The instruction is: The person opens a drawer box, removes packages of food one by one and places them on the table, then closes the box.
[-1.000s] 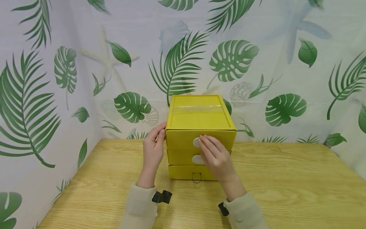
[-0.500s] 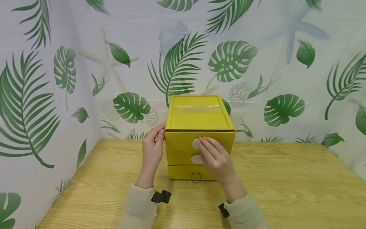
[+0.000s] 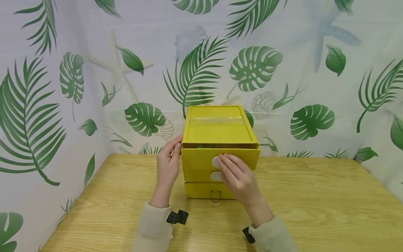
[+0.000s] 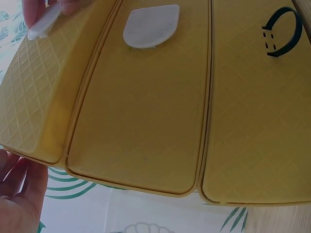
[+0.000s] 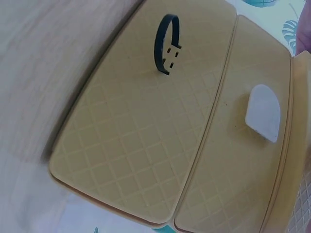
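A yellow three-drawer box (image 3: 217, 126) stands on the table, clear tape across its top. Its top drawer (image 3: 198, 159) is partly out, and something green shows in the gap. My right hand (image 3: 242, 180) pinches the white handle (image 3: 215, 161) of that drawer between thumb and fingers. With fairly straight fingers, my left hand (image 3: 168, 162) rests against the box's left side near the upper front corner. The middle drawer (image 4: 136, 107) has a white tab handle (image 4: 151, 26); the bottom drawer (image 5: 131, 131) has a dark loop handle (image 5: 167, 43). Both sit closed.
The wooden table (image 3: 315, 203) reaches out on both sides of the box. Close behind the box hangs a white cloth (image 3: 220, 21) printed with green leaves, and it continues along the left side. Black straps (image 3: 177, 217) show at both wrists.
The top drawer has slid out toward me, opening a gap under the box's top. My right hand has moved slightly back with its handle. The left hand stays in place.
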The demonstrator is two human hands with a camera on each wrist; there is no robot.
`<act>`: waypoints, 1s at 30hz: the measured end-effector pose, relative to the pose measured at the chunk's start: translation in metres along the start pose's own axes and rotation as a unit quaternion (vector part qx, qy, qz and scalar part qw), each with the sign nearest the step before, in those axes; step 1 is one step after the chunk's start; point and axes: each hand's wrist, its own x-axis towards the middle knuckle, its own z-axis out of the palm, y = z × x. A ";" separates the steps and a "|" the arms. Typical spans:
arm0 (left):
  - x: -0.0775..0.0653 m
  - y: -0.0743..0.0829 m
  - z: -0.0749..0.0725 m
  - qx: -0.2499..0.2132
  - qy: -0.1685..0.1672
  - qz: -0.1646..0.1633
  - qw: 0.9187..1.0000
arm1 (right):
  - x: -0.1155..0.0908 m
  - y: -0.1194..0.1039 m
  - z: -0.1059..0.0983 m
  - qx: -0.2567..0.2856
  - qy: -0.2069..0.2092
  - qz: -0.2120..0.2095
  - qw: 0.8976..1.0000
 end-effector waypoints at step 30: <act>0.001 0.000 0.000 -0.009 0.005 0.002 1.000 | 0.004 -0.006 -0.008 0.010 -0.002 0.003 1.000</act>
